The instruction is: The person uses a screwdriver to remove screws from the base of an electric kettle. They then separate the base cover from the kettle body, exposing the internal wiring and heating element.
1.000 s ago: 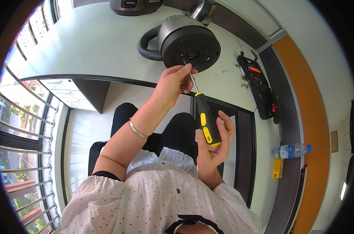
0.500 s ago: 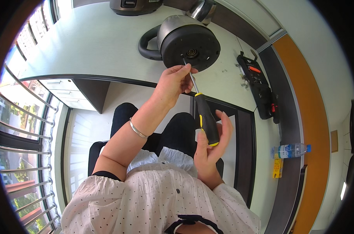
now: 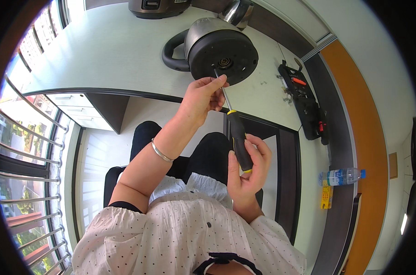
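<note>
An electric kettle [image 3: 203,39] lies on its side on the desk, its round black base [image 3: 235,50] turned toward me and its black handle pointing left. The tip of a screwdriver [image 3: 238,137] with a black and yellow grip meets the base, left of the round metal connector. My left hand [image 3: 203,96] pinches the metal shaft close to the tip, just in front of the base. Around the lower end of the grip, my right hand [image 3: 251,169] has its fingers and thumb closed. Whether a screw sits at the tip is too small to tell.
An open black tool case [image 3: 304,101] with red-handled tools lies at the desk's right, small metal bits [image 3: 287,97] beside it. A water bottle [image 3: 341,177] and yellow box [image 3: 326,197] are farther right. Behind the kettle are a shiny metal vessel [image 3: 237,13] and a brown appliance [image 3: 157,7].
My right fingers have closed in around the screwdriver's grip, from a looser, more spread hold. The grip has shifted slightly left; my left hand and the kettle have hardly moved.
</note>
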Demonstrator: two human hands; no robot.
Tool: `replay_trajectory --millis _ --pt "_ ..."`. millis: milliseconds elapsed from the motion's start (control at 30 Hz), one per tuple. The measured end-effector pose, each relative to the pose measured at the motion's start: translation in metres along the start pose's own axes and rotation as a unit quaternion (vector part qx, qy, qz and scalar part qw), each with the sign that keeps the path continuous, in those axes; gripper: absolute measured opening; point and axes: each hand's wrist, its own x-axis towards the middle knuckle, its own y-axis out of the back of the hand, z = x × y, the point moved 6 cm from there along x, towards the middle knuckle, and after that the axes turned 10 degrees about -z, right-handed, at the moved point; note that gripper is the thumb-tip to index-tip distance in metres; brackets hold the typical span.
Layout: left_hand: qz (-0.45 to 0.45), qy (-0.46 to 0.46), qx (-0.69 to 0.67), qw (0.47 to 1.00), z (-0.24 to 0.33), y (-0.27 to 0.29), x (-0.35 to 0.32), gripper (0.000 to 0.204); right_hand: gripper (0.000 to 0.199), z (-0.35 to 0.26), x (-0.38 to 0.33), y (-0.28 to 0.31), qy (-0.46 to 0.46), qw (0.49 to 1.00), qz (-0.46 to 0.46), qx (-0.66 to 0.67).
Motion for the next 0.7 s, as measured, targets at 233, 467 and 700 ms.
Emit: replay_trajectory --millis 233,467,700 --pt "-0.029 -0.008 -0.011 0.999 -0.002 0.0 0.002 0.028 0.051 0.012 -0.008 -0.002 -0.061 0.972 0.088 0.21" --pt "-0.028 -0.009 -0.027 0.999 0.0 -0.003 0.002 0.029 0.047 0.01 -0.009 0.002 -0.039 0.993 0.07 0.082" --pt "-0.007 0.0 -0.015 1.0 0.002 0.002 0.0 0.027 0.041 -0.001 -0.002 0.004 0.01 0.999 0.029 0.039"
